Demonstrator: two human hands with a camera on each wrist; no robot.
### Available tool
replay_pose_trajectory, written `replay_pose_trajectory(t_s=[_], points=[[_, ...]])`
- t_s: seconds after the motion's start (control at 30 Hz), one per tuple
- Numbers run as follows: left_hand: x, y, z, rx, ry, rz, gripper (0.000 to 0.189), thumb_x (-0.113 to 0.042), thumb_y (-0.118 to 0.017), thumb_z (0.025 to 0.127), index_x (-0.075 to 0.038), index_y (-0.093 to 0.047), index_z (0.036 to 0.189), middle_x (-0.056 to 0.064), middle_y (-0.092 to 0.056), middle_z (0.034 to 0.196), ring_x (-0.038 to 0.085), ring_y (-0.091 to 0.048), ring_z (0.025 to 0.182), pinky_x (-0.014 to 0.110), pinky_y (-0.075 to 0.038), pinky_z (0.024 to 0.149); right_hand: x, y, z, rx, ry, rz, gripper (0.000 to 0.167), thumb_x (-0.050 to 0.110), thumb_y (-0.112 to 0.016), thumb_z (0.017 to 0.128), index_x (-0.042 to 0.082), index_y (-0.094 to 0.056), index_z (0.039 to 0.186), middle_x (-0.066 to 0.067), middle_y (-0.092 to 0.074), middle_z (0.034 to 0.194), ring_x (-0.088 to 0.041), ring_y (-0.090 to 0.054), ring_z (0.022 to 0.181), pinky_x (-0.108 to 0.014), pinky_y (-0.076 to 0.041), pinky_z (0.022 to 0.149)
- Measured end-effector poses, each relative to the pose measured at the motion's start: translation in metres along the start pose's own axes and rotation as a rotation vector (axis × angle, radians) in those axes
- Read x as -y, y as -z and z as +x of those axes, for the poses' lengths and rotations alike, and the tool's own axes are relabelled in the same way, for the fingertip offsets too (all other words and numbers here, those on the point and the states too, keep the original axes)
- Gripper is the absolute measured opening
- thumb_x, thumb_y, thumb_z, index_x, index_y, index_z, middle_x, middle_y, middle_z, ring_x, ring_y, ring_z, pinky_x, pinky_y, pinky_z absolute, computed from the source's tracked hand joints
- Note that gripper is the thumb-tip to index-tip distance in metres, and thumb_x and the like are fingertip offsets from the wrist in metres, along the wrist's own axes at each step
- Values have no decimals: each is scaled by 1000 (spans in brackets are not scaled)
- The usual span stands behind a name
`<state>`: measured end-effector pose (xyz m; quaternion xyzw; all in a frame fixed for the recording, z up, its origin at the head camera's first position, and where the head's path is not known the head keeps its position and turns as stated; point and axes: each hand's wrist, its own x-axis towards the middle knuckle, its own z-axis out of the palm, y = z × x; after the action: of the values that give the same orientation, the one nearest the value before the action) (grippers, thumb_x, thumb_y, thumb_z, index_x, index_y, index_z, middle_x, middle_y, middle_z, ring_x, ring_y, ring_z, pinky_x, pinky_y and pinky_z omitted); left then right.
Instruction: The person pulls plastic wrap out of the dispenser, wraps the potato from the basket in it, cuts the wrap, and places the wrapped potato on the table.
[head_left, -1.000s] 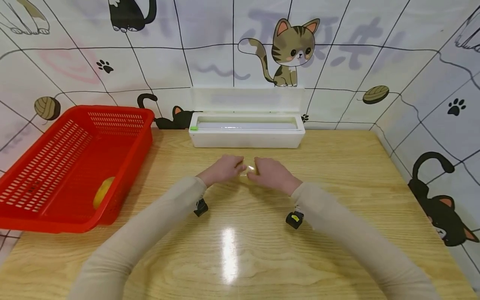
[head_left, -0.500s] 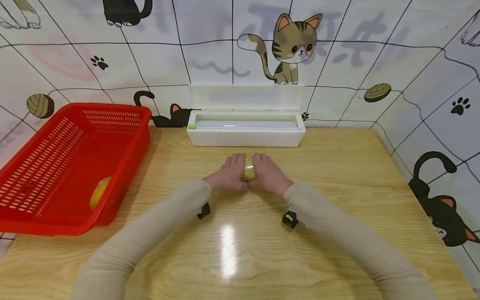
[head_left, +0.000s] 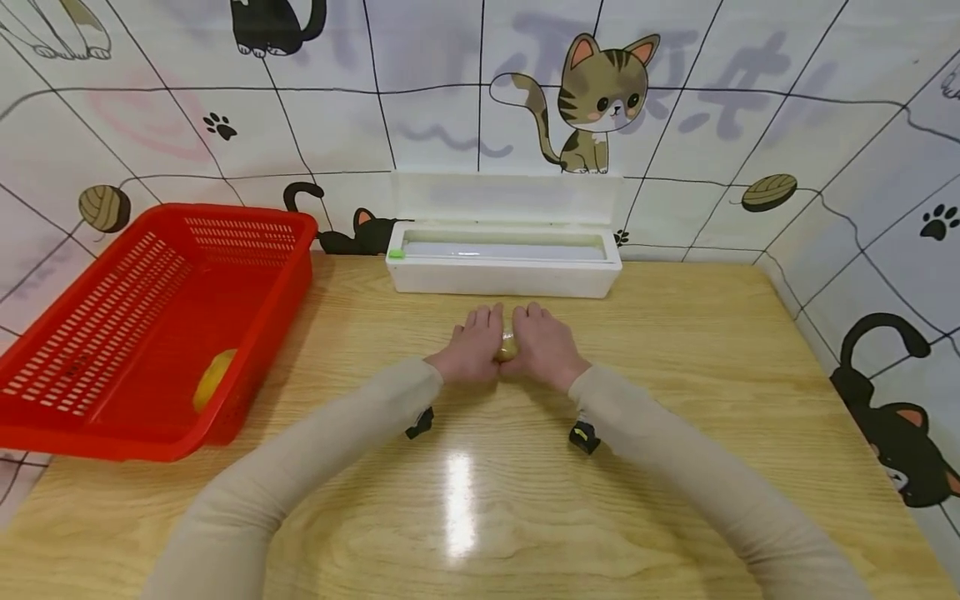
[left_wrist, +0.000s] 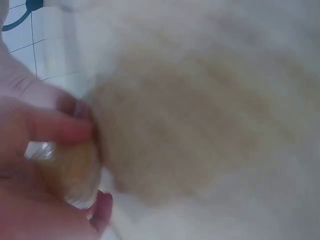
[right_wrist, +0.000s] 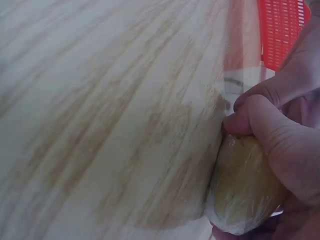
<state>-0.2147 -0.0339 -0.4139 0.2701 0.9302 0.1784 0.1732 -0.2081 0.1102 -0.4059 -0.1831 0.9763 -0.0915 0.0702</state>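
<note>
Between my two hands is a tan, oval potato [right_wrist: 242,180] wrapped in clear, shiny film. My left hand [head_left: 472,346] holds it from the left, its thumb and fingertips curled round it in the left wrist view. From the other side my right hand [head_left: 546,343] grips it, with the thumb over one end in the right wrist view. In the head view only a narrow strip of the potato shows between the hands, low over the wooden table [head_left: 645,467]. The hands cover the rest of it.
Behind the hands stands a white cling film box [head_left: 498,277], its lid raised against the wall and film inside. A red basket [head_left: 262,333] stands at the left with a yellow, rounded thing [head_left: 213,379] in it. A cat-patterned wall [head_left: 435,125] bounds the table.
Both hands have come closer together round the potato, the left one turning so its fingers point forward. Less of the potato shows now. The view has shifted slightly.
</note>
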Motion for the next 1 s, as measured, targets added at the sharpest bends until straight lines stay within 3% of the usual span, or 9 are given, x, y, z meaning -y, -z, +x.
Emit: replay_pose_trajectory(t_s=[0.1, 0.2, 0.27, 0.33, 0.53, 0.7, 0.87, 1.0], points=[[7, 1, -3, -31, -60, -151, 88, 5, -62, 79, 17, -5, 145, 33, -30, 142, 37, -36, 129, 45, -31, 107, -1, 1, 0, 8, 16, 10, 67, 42, -85, 66, -3, -52, 102, -13, -48, 89, -25, -51, 77, -39, -51, 60], [17, 10, -9, -67, -86, -258, 81, 8, -68, 77, 16, -23, 143, 30, -42, 138, 35, -44, 126, 39, -33, 106, -2, 2, 0, 5, 30, 25, 63, 39, -85, 66, -2, -51, 100, -13, -49, 89, -25, -53, 76, -40, -52, 59], [21, 17, -10, -74, -88, -281, 73, 5, -73, 78, 12, -36, 140, 25, -50, 134, 32, -51, 120, 38, -39, 102, -2, 2, 0, 3, 26, 28, 62, 38, -85, 65, -1, -51, 100, -14, -49, 90, -25, -54, 76, -41, -52, 59], [25, 21, -9, -74, -112, -239, 64, 2, -76, 79, 10, -45, 134, 21, -56, 128, 30, -55, 116, 36, -42, 98, -3, 2, 1, 5, 20, 26, 62, 38, -85, 65, -1, -51, 100, -14, -49, 91, -25, -54, 76, -42, -52, 60], [28, 25, 0, -46, -191, -94, 52, -4, -81, 77, 2, -52, 120, 12, -61, 112, 23, -58, 102, 33, -47, 89, -5, 2, 1, 6, 23, 4, 66, 39, -85, 66, -3, -50, 103, -14, -48, 91, -24, -53, 76, -41, -52, 61], [31, 31, 7, -12, -260, -2, 52, -6, -82, 76, 0, -50, 116, 11, -57, 108, 23, -56, 96, 34, -47, 87, -5, 4, 1, 24, 15, 0, 68, 39, -86, 66, -3, -50, 105, -13, -46, 91, -24, -52, 77, -40, -52, 63], [29, 33, 11, 0, -339, 171, 51, -10, -81, 78, 1, -47, 116, 13, -54, 108, 25, -57, 94, 34, -47, 87, -5, 4, 1, 36, 18, 6, 69, 39, -85, 66, -3, -49, 106, -13, -45, 90, -25, -51, 77, -41, -51, 63], [23, 33, 13, -4, -347, 283, 47, -8, -78, 80, 0, -45, 113, 12, -53, 103, 23, -57, 89, 32, -49, 83, -5, 4, 1, 49, 8, 6, 69, 40, -85, 67, -3, -49, 108, -13, -46, 92, -25, -52, 79, -42, -51, 65]])
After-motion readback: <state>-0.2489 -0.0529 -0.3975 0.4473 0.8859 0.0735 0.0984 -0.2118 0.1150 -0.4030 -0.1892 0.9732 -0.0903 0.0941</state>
